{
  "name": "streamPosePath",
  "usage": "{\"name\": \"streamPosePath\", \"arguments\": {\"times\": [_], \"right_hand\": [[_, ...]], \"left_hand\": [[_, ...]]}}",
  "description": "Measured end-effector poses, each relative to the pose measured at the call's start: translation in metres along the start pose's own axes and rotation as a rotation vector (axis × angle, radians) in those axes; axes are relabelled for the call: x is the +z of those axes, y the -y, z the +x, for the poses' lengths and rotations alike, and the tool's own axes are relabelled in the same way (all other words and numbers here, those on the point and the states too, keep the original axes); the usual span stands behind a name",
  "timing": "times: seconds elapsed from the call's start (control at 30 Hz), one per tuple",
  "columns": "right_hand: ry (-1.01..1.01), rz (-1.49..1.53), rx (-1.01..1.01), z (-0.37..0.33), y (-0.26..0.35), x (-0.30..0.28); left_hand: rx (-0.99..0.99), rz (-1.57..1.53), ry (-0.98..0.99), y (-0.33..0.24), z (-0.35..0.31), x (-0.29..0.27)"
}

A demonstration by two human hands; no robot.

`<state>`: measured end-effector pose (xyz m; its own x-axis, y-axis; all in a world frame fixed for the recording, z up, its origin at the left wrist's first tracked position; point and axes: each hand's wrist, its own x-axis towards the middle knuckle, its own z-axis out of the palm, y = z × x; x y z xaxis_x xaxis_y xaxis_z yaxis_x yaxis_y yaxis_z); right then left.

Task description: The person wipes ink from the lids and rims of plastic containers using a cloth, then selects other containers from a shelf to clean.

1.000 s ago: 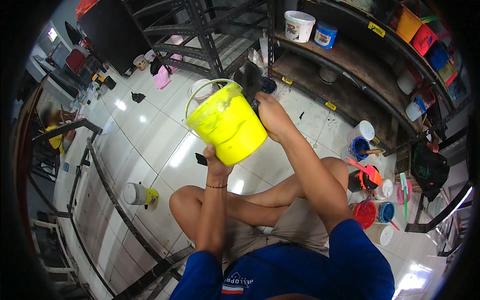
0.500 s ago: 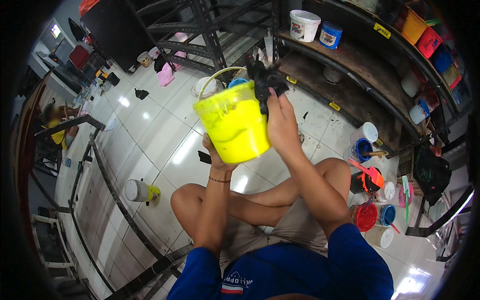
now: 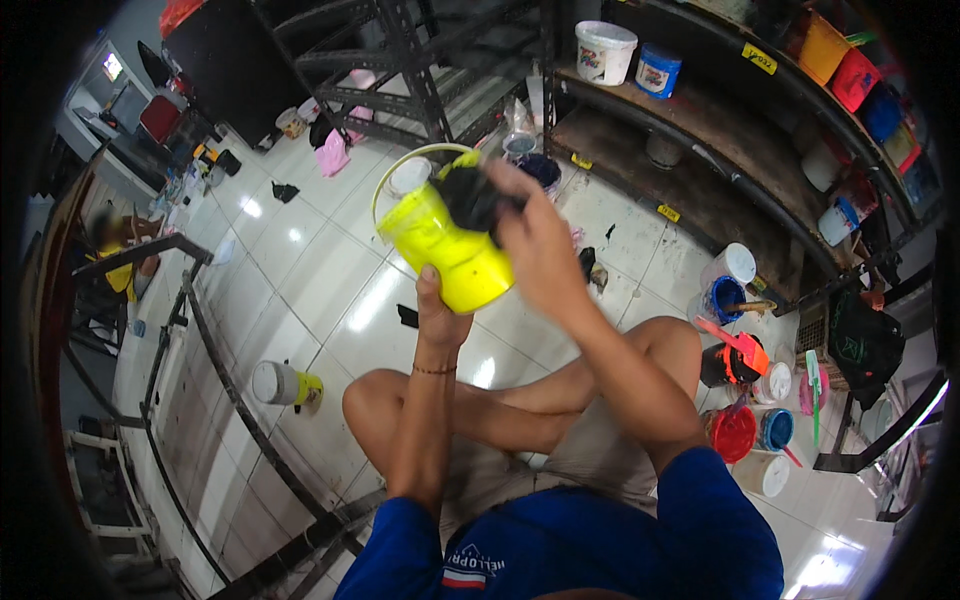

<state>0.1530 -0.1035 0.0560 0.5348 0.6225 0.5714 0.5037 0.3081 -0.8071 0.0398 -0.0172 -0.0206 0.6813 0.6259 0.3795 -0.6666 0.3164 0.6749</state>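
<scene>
Just above the frame's centre, a left hand (image 3: 443,318) clasps a tilted yellow bucket (image 3: 455,262) by its lower side while a black rag (image 3: 464,200), gripped in the blurred right hand (image 3: 540,240), seemingly wipes its outside, the next stroke likely calling for a steady hold.

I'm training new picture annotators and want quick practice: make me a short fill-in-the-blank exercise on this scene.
1. The left hand holds a bucket coloured ____.
2. The right hand holds a wad coloured ____ at the bucket.
3. On the shelf, the blue tub stands to the ____ of the white tub, as pictured.

Missing words: yellow; black; right.
</scene>
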Motion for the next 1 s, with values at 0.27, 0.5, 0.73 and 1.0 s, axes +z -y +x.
{"name": "streamPosePath", "arguments": {"times": [0.27,0.5,0.73,1.0], "right_hand": [[-0.062,0.970,0.552,0.033,0.002,-0.019],[-0.207,-0.070,-0.284,-0.005,0.025,0.012],[-0.063,-0.303,-0.490,0.004,0.020,0.011],[0.021,0.823,0.710,-0.006,-0.051,0.020]], "left_hand": [[-0.040,-0.402,-0.059,-0.027,0.027,0.050],[0.136,-0.124,-0.269,-0.031,0.045,0.064],[0.359,0.131,-0.322,-0.031,0.044,0.022],[0.213,0.693,-0.310,-0.040,0.003,0.002]]}}
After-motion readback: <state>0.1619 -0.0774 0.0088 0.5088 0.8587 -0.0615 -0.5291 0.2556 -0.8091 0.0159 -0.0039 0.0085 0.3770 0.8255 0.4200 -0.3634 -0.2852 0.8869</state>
